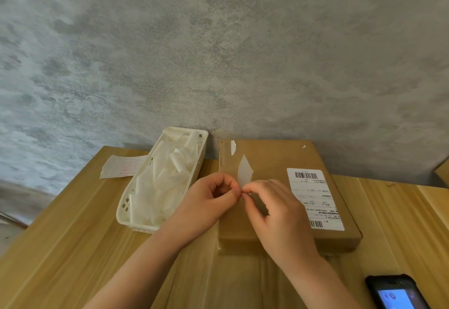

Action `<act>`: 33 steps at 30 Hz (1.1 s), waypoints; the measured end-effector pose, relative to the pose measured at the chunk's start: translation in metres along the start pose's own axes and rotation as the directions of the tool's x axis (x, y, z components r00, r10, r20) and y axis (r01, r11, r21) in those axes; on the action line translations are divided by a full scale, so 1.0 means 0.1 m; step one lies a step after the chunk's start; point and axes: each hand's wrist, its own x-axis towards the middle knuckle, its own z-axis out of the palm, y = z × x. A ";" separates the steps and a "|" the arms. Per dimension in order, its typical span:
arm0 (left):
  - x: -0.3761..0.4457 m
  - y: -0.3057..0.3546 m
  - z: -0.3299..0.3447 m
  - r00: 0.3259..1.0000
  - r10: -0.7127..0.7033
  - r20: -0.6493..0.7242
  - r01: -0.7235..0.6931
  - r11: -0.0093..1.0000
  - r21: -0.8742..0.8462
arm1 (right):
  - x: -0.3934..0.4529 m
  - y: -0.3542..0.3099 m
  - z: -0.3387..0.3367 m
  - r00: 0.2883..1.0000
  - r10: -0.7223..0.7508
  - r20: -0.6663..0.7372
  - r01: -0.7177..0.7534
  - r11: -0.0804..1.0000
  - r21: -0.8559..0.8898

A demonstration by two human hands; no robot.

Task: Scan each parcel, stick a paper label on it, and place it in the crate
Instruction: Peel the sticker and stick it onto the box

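Your left hand (pixel 213 201) and right hand (pixel 274 209) meet fingertip to fingertip, both pinching the bottom of a small white paper label (pixel 245 170). It sticks up just above the brown parcel (pixel 272 187) (the flat box on the bench (pixel 73 235)), right under your hands.

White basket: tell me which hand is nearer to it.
Left. The left hand sits just beside the white basket; the right hand is farther away, over the parcel.
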 end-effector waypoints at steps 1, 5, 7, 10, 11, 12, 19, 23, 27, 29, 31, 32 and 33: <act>0.00 -0.02 0.00 1.000 -0.011 -0.001 0.011 1.000 0.004 | -0.01 0.01 0.01 1.000 0.013 0.017 -0.014 1.000 0.026; 0.00 -0.07 0.02 0.999 -0.038 -0.025 0.038 0.999 0.001 | -0.05 0.06 0.04 0.990 0.107 0.087 -0.122 0.973 0.195; 0.00 -0.08 0.03 0.998 -0.041 -0.044 0.041 0.999 -0.013 | -0.06 0.06 0.06 0.988 0.118 0.098 -0.135 0.971 0.195; 0.00 -0.08 0.03 0.997 -0.038 -0.062 0.036 0.999 -0.032 | -0.06 0.07 0.07 0.990 0.117 0.084 -0.131 0.974 0.186; 0.00 -0.07 0.04 0.997 -0.036 -0.062 0.034 0.999 -0.039 | -0.06 0.07 0.07 0.991 0.111 0.071 -0.122 0.975 0.186; -0.01 -0.07 0.04 0.997 -0.040 -0.063 0.037 0.998 -0.046 | -0.06 0.08 0.07 0.994 0.101 0.051 -0.109 0.976 0.186; -0.05 -0.03 0.07 0.997 -0.062 -0.054 0.060 0.997 -0.045 | -0.09 0.10 0.07 0.996 0.001 -0.088 0.009 0.994 0.111; -0.05 -0.01 0.09 0.995 -0.083 -0.058 0.080 0.995 -0.054 | -0.09 0.12 0.06 0.994 -0.003 -0.113 0.015 0.994 0.106; -0.04 -0.01 0.10 0.994 -0.101 -0.048 0.096 0.991 -0.096 | -0.08 0.11 0.05 0.991 -0.013 -0.134 0.025 0.996 0.084; -0.05 -0.01 0.10 0.993 -0.109 -0.037 0.105 0.990 -0.094 | -0.07 0.11 0.05 0.990 -0.019 -0.140 0.030 0.996 0.080; -0.05 0.00 0.10 0.993 -0.113 -0.027 0.110 0.988 -0.105 | -0.07 0.11 0.05 0.989 -0.017 -0.144 0.030 0.996 0.088; -0.05 0.00 0.10 0.993 -0.119 -0.023 0.115 0.985 -0.128 | -0.06 0.11 0.06 0.989 -0.018 -0.144 0.031 0.996 0.086; -0.05 0.00 0.09 0.992 -0.128 -0.018 0.123 0.980 -0.157 | -0.06 0.11 0.06 0.990 -0.021 -0.142 0.032 0.996 0.080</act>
